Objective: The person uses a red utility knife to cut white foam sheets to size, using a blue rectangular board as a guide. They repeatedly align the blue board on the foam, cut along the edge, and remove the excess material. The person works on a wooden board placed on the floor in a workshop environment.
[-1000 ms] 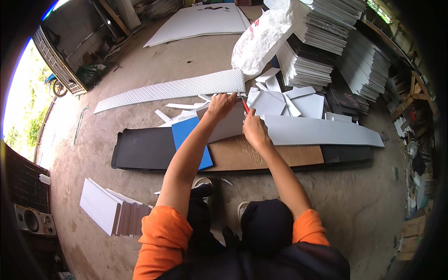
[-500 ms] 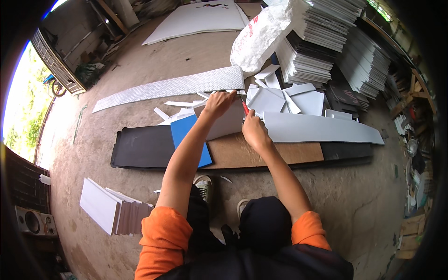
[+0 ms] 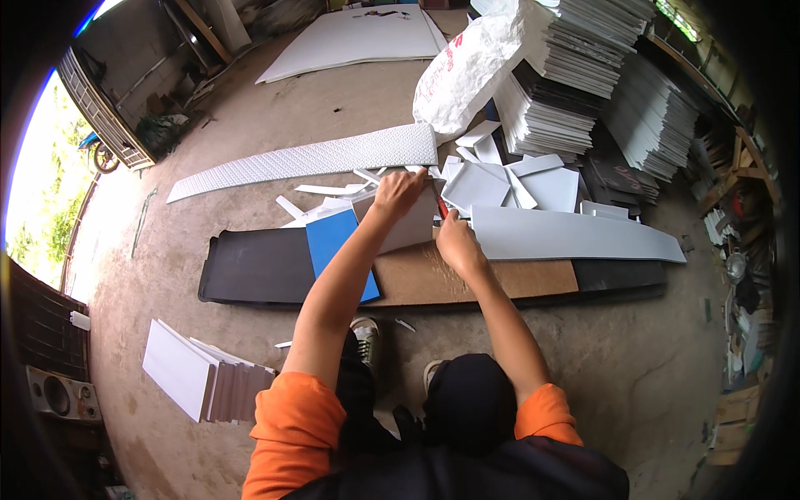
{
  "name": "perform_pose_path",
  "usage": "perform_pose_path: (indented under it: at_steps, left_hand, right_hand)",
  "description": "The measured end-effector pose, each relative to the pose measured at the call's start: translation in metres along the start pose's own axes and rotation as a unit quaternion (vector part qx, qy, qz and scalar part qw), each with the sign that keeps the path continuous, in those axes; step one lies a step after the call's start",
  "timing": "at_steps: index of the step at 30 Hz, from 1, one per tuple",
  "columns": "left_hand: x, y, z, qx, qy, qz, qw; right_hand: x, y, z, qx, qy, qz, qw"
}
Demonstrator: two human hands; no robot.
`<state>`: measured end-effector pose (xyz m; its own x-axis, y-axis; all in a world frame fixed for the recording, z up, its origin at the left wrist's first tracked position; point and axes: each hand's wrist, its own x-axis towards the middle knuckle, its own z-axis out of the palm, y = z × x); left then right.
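Note:
In my right hand is a slim red-handled cutter, closed fingers around it, its tip pointing away from me. The tip meets the right side of a pale, flat foam-like sheet. My left hand is closed at that sheet's far edge, fingers together and bearing on it; the fingertips are partly hidden. Beneath the sheet lies a brown board on a long black slab. A blue rectangular sheet sits under my left forearm. To the right, a long pale strip rests over the board.
White offcuts lie beyond my hands, beside a textured white strip. A white sack and tall sheet stacks stand at the far right. A stack of white panels sits near left. Larger white sheets lie farther back.
My right hand has drawn the cutter slightly toward me along the sheet's side. My left hand has shifted a little nearer and to the right.

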<state>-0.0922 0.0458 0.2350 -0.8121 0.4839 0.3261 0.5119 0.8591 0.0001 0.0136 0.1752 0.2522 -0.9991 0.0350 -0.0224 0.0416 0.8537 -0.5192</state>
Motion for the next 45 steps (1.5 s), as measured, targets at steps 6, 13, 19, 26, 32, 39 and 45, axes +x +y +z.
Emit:
perform_pose_path:
  at_steps: [6, 13, 19, 26, 32, 39, 45]
  left_hand:
    - [0.001, 0.005, -0.005, -0.008, -0.028, 0.020, 0.999]
    - [0.003, 0.011, -0.019, -0.053, -0.040, -0.036, 0.997]
    - [0.005, 0.007, -0.008, -0.013, 0.013, 0.004, 1.000]
    - [0.007, 0.004, -0.015, 0.009, -0.005, 0.014, 1.000]
    - [0.005, 0.008, -0.015, -0.001, -0.029, 0.013, 0.999]
    - [0.007, 0.010, -0.007, -0.027, 0.001, 0.009, 1.000]
    - [0.012, 0.011, -0.005, -0.026, 0.010, -0.025, 0.999]
  right_hand:
    - [0.017, 0.006, 0.008, 0.005, -0.016, -0.005, 1.000]
    - [0.021, 0.005, 0.017, 0.014, -0.026, 0.026, 0.999]
    - [0.026, 0.007, 0.022, 0.030, 0.019, -0.022, 0.999]
    - [0.019, 0.006, 0.022, 0.012, 0.016, -0.018, 1.000]
    - [0.026, 0.008, 0.022, 0.010, 0.003, -0.002, 1.000]
    - [0.023, 0.011, 0.026, 0.011, 0.004, -0.017, 1.000]
    - [0.015, 0.015, 0.024, 0.026, -0.018, 0.001, 0.999]
